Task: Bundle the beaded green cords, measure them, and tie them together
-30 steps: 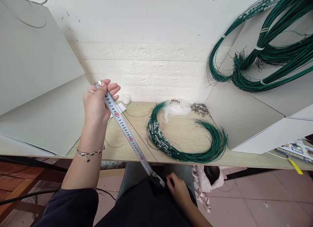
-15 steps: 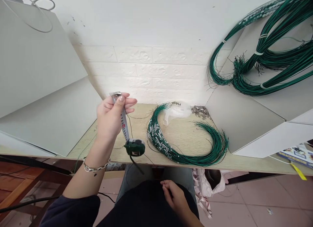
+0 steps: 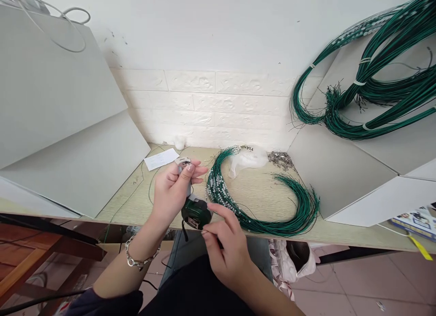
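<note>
My left hand (image 3: 173, 184) pinches the metal end of a tape measure's blade between thumb and fingers. Below it hangs the dark green tape measure case (image 3: 196, 214), with a short length of blade out and a black strap dangling. My right hand (image 3: 226, 245) is at the right side of the case, index finger on its upper edge, thumb and other fingers pinched together at its lower side. Whether a thin wire is in that pinch is too small to tell. Beside the hands, a curved bundle of green wires with white sleeves (image 3: 223, 193) lies on the table.
Behind the bundle are a clear plastic bag (image 3: 250, 158) and a bag of small metal parts (image 3: 281, 160). A paper slip (image 3: 161, 159) lies at the left. More green wire coils (image 3: 361, 80) rest on the right panel. The table edge (image 3: 340, 229) is near my lap.
My left hand has moved down and right, and the tape blade out of the case is shorter. My right hand has risen from my lap to the case. The paper slip is now uncovered.
</note>
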`<state>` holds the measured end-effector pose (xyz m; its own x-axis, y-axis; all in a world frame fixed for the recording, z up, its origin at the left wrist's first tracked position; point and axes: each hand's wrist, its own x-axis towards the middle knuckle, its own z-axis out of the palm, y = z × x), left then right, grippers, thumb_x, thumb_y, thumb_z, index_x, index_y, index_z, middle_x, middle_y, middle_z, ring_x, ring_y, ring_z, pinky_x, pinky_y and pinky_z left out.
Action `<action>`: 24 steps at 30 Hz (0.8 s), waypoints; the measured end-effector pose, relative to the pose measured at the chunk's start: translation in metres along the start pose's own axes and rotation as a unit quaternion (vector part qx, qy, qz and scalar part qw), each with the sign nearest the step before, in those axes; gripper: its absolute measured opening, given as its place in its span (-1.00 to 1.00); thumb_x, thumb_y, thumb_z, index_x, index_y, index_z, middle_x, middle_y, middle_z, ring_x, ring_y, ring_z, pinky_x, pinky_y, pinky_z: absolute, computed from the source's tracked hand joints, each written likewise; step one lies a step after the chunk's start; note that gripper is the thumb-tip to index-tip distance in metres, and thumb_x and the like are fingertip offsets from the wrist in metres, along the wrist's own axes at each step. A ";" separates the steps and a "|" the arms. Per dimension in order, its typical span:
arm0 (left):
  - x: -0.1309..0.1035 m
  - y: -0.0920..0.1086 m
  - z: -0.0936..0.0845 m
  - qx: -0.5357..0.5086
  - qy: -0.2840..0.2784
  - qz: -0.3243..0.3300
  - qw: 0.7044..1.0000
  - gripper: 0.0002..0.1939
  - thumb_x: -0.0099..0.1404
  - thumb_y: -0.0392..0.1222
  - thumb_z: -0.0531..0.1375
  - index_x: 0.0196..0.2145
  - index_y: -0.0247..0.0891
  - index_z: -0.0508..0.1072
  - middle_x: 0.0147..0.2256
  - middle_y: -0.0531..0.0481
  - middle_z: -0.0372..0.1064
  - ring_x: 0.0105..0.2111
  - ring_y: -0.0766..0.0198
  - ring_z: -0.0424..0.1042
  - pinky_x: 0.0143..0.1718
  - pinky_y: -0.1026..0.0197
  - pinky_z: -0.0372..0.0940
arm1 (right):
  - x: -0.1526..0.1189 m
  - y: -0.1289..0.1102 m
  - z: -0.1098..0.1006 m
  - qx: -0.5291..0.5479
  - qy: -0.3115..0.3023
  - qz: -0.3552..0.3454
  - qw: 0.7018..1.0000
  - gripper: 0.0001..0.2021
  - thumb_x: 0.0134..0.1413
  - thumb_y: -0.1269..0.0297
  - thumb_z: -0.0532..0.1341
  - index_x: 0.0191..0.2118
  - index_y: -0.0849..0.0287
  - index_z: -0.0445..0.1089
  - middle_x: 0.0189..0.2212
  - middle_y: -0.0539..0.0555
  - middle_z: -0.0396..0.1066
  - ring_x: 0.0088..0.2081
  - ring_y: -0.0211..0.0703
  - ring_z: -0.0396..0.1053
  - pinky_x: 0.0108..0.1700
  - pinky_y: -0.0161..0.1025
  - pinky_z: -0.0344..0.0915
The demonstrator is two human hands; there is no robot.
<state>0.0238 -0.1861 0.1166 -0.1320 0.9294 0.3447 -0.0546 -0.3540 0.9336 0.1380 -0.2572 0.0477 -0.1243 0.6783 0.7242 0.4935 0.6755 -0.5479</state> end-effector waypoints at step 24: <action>0.019 0.020 0.010 -0.069 0.037 0.050 0.996 -0.76 0.11 -0.05 0.14 -0.34 -0.28 0.39 -0.46 -0.01 0.44 -0.41 0.32 0.45 -0.53 0.40 0.35 | -0.112 0.056 0.041 -0.240 -0.176 -0.022 0.954 -0.91 -0.06 0.52 0.09 -0.49 0.22 0.22 0.07 0.19 0.12 0.03 0.03 0.12 -0.05 0.00 0.15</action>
<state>0.0303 -0.1741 0.1433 -0.2160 0.8805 0.4219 -0.1719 -0.4597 0.8713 0.1442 -0.2832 -0.0809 -0.3942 0.7644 0.5103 0.8078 0.5529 -0.2042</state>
